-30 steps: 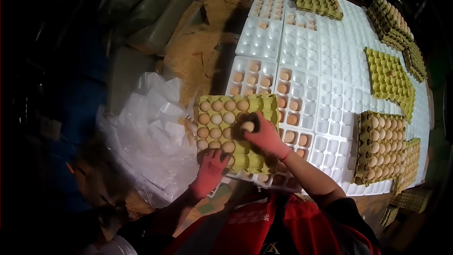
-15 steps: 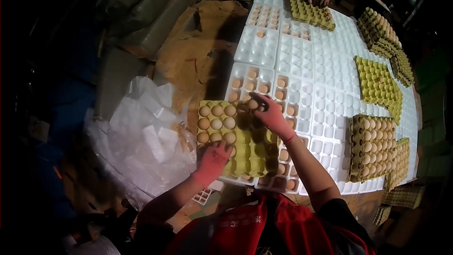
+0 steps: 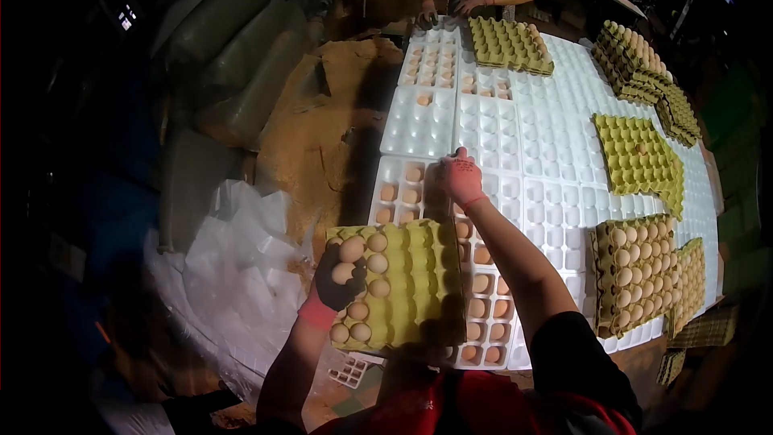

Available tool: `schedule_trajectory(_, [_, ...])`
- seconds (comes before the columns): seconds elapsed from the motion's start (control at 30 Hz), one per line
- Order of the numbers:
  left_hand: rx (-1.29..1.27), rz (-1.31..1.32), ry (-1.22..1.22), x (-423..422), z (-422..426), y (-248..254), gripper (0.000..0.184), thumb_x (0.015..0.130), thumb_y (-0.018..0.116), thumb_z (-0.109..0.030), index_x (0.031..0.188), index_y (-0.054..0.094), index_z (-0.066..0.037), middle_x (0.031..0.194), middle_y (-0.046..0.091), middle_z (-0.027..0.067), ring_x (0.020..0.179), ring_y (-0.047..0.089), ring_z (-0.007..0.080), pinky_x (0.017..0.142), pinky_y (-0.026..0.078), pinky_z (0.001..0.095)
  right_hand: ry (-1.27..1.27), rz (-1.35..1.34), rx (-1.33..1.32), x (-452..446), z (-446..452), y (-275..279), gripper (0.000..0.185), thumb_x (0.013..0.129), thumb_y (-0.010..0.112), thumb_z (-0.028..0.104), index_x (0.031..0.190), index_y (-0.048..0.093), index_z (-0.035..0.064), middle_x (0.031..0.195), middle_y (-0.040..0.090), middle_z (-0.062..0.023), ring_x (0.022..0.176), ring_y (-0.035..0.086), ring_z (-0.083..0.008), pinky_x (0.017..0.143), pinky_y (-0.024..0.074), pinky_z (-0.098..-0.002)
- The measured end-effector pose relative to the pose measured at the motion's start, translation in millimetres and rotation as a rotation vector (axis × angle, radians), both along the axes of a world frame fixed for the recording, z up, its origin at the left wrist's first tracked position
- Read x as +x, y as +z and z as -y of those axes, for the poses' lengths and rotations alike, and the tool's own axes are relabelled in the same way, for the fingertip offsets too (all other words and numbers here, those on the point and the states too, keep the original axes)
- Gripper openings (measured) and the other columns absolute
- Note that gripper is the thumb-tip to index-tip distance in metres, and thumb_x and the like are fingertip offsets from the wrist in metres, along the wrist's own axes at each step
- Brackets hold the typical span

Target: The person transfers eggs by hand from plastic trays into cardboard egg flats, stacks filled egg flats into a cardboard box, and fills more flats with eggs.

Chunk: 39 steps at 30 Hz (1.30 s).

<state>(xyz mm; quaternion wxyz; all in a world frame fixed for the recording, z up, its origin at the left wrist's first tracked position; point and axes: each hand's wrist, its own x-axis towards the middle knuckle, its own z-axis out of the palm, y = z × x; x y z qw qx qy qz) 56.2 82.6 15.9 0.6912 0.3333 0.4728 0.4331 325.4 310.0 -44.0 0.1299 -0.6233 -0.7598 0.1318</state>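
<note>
My left hand [image 3: 332,286], in a pink glove with a dark palm, is turned up and closed round two eggs [image 3: 351,250] above the left part of a yellow pulp egg tray [image 3: 427,286]. Several eggs [image 3: 377,263] sit in that tray's left columns; its right-hand cups hold none. My right hand [image 3: 463,180], also gloved, reaches over a white plastic tray [image 3: 412,163] past the far edge of the pulp tray. Its fingers are curled downward, and whatever they hold is hidden. Brown eggs [image 3: 414,172] lie in the white tray's cups nearby.
More white trays [image 3: 551,121] cover the table. Stacked pulp trays with eggs [image 3: 636,266] stand at right, near another yellow tray [image 3: 632,153]. Across the table, a co-worker's hands [image 3: 471,4] are near another pulp tray [image 3: 511,44]. Clear plastic sheeting [image 3: 233,250] lies at left.
My left hand has turned palm up and lifted eggs from the pulp tray. My right hand has moved away over the white tray. The co-worker's hands have shifted left. The view has tilted.
</note>
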Motion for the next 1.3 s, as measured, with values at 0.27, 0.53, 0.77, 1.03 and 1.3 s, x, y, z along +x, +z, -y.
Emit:
schedule_trajectory(0.27, [0.118,-0.467,0.367,38.9,-143.0,-59.8,0.033,0.091,0.069,-0.02,0.121,0.066,-0.006,0.109,0.069,0.0086,0.089,0.063,0.0179,0.074,0.05,0.0314,0.035,-0.247,0.095,-9.9,-60.9,-23.1,0.038,0.091,0.06,0.02,0.128,0.059,0.012,0.124,0.055,-0.0199,0.106,0.06,-0.0383,0.09,0.0506,-0.0454])
schedule_trajectory(0.53, [0.287,-1.313,0.047,49.4,-244.7,-105.7,0.039,0.094,0.06,-0.024,0.128,0.059,-0.006,0.137,0.051,0.0239,0.122,0.053,0.0412,0.103,0.045,0.045,0.236,-0.34,0.197,-52.7,-107.2,-57.9,0.035,0.091,0.062,0.022,0.124,0.06,0.0097,0.119,0.059,-0.0166,0.115,0.053,-0.0361,0.096,0.0445,-0.0435])
schedule_trajectory(0.77, [0.458,-1.453,-0.002,65.2,-304.1,-123.1,0.055,0.093,0.058,-0.025,0.143,0.046,-0.006,0.147,0.047,0.0211,0.137,0.039,0.0425,0.116,0.028,0.0502,0.13,-0.631,0.28,-28.2,-50.7,-44.6,0.032,0.088,0.063,0.013,0.119,0.064,0.0062,0.116,0.061,-0.0156,0.109,0.056,-0.0371,0.094,0.0458,-0.0432])
schedule_trajectory(1.03, [0.42,-0.935,0.404,-1.1,-112.2,-11.3,0.022,0.086,0.066,-0.003,0.108,0.064,0.0,0.106,0.068,0.0173,0.096,0.066,0.033,0.082,0.052,0.0365,0.807,-0.501,0.105,-53.8,137.4,40.7,0.037,0.08,0.074,0.019,0.114,0.063,0.0097,0.111,0.06,-0.0113,0.103,0.058,-0.0322,0.087,0.0487,-0.0425])
schedule_trajectory(1.3, [0.366,-1.434,-0.398,10.6,137.4,17.8,0.041,0.084,0.07,-0.025,0.119,0.057,-0.008,0.123,0.053,0.0125,0.115,0.049,0.0322,0.096,0.041,0.0453,0.598,-0.209,-0.201,-80.7,221.8,27.6,0.04,0.086,0.067,0.023,0.12,0.057,0.0049,0.108,0.061,-0.0109,0.104,0.058,-0.0249,0.084,0.0488,-0.0343])
